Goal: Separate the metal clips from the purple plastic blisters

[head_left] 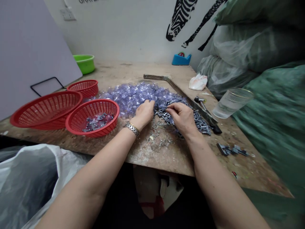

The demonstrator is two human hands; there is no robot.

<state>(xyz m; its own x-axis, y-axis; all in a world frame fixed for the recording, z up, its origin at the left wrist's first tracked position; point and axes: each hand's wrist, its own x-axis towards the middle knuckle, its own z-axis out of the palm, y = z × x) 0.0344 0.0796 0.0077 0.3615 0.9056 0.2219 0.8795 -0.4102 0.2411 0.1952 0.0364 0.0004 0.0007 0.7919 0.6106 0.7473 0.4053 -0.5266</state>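
Grey parts (202, 123): inward of tabletop (147, 156) near edge, presumably for reach. My right hand (184, 118): pinched, contents unclear; left hand (145, 113): cannot tell.

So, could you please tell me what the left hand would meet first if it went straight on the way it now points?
The left hand would probably meet the clear pieces just past its fingers first; the metal bar lies beyond. Its height above them is unclear.
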